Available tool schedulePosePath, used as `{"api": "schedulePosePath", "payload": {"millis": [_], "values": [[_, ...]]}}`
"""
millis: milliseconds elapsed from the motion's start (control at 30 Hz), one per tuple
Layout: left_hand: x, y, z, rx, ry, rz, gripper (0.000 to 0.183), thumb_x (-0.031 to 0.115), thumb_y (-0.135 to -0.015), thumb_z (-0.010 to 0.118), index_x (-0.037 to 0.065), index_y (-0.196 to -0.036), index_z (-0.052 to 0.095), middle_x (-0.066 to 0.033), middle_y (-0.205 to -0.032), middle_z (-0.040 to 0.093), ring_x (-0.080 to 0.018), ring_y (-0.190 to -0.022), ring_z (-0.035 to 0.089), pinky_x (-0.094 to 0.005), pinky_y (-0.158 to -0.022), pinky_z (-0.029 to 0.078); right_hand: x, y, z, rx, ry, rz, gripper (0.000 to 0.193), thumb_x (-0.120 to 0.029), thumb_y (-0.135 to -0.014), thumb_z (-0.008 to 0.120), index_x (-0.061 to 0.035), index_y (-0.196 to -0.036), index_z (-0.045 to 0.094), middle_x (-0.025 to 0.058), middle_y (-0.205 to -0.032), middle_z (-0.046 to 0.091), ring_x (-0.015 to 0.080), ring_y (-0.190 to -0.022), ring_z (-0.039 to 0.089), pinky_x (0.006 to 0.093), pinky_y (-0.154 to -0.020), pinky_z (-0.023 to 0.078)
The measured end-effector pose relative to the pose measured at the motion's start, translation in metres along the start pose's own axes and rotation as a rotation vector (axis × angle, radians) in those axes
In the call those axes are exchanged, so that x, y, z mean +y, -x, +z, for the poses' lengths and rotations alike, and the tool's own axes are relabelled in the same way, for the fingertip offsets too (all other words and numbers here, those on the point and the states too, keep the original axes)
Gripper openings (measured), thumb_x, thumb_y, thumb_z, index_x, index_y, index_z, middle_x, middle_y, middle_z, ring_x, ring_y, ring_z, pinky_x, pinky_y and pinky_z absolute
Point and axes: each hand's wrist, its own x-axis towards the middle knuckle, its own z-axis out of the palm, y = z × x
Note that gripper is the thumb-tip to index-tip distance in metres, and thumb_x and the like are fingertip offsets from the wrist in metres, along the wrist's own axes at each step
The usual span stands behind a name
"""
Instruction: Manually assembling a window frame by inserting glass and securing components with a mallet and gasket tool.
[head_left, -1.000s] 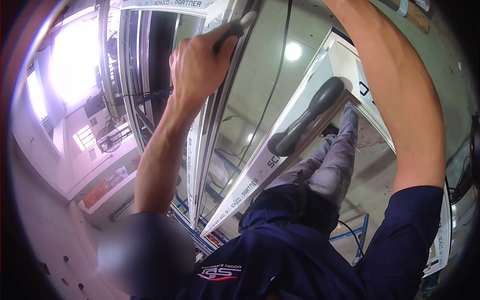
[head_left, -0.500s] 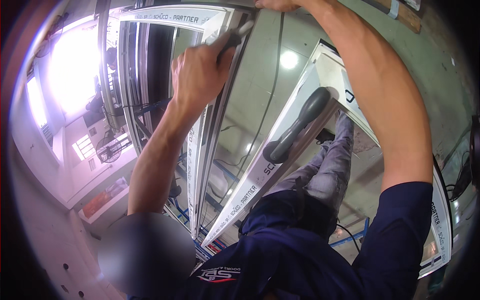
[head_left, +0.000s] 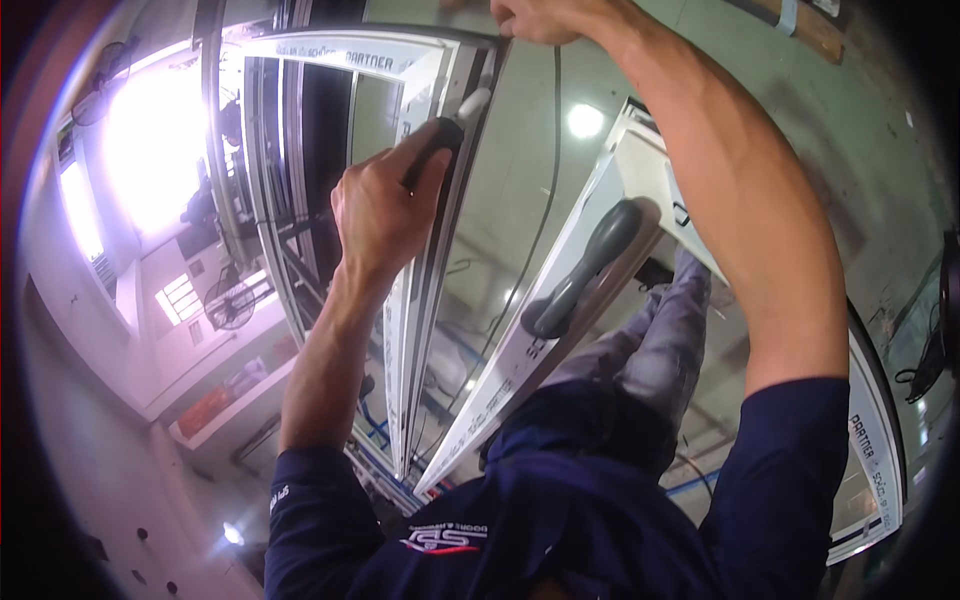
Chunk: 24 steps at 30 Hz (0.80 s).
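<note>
In my left hand [head_left: 385, 210], whose fingers are wrapped round it, is a hand tool with a black handle [head_left: 437, 138] and a white rounded end [head_left: 474, 103]. That white end lies against the dark groove along the edge of an upright white frame [head_left: 428, 200]. At the frame's far top corner is my right hand [head_left: 535, 20], its fingers curled together. Whatever they pinch is too small or hidden to tell. Nearer to me stands another white frame section [head_left: 520, 350] with a dark grey lever handle [head_left: 590, 265], which neither hand touches.
A dark cable [head_left: 550, 190] runs over the green floor [head_left: 590, 60] between the frame parts. Past the left frame are metal uprights [head_left: 210, 130], a fan [head_left: 230, 300] and a bright window [head_left: 150, 150]. A wooden piece [head_left: 800, 28] lies at the far right.
My left hand has drawn the tool down along the frame edge, toward me. My right hand stays near the top corner, slightly further left. The whole view has shifted a little.
</note>
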Motion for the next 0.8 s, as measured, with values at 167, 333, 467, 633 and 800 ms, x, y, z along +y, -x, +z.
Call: {"api": "schedulePosePath", "payload": {"millis": [167,333,467,633,800], "values": [[-0.015,0.004,0.013,-0.035,-0.026,0.062,0.035,0.032,-0.095,0.075,0.015,-0.126,0.077,-0.0174,-0.085,0.076,-0.0341,-0.073,0.075,-0.0431,-0.072,0.058,0.022,0.011,0.041,0.435,0.075,-0.217,0.020,-0.017,-0.091,0.070,-0.0041,-0.102,0.080,0.0235,-0.099,0.077,0.0384,-0.094,0.075,0.0485,-0.085,0.058],[0.007,-0.032,0.011,0.011,-0.080,0.078,0.034,0.031,-0.096,0.073,0.016,-0.127,0.077,-0.0193,-0.080,0.073,-0.0367,-0.072,0.074,-0.0470,-0.070,0.057,0.009,-0.006,0.016,0.051,-0.059,-0.038,0.022,-0.021,-0.091,0.071,-0.0027,-0.100,0.079,0.0247,-0.098,0.076,0.0409,-0.094,0.074,0.0495,-0.083,0.058],[-0.022,0.003,0.017,-0.092,-0.124,0.110,0.035,0.033,-0.100,0.066,0.021,-0.133,0.069,-0.0162,-0.076,0.070,-0.0416,-0.068,0.070,-0.0531,-0.061,0.053,0.023,0.008,0.027,0.231,-0.046,-0.130,0.025,-0.024,-0.091,0.071,-0.0031,-0.101,0.079,0.0237,-0.106,0.076,0.0429,-0.105,0.072,0.0588,-0.103,0.049],[-0.008,-0.017,0.010,-0.087,-0.282,0.158,0.039,0.036,-0.100,0.068,0.019,-0.135,0.070,-0.0141,-0.076,0.069,-0.0359,-0.064,0.069,-0.0485,-0.060,0.053,0.005,0.001,0.010,0.051,0.085,-0.038,0.026,-0.025,-0.093,0.067,-0.0026,-0.101,0.078,0.0225,-0.113,0.075,0.0432,-0.114,0.069,0.0708,-0.115,0.034],[-0.012,0.004,0.008,-0.130,-0.256,0.138,0.037,0.035,-0.101,0.066,0.020,-0.135,0.068,-0.0151,-0.078,0.070,-0.0377,-0.064,0.070,-0.0506,-0.059,0.053,0.023,0.012,0.031,0.301,0.109,-0.224,0.026,-0.025,-0.094,0.064,-0.0027,-0.099,0.078,0.0228,-0.112,0.075,0.0419,-0.113,0.070,0.0717,-0.113,0.036]]}}
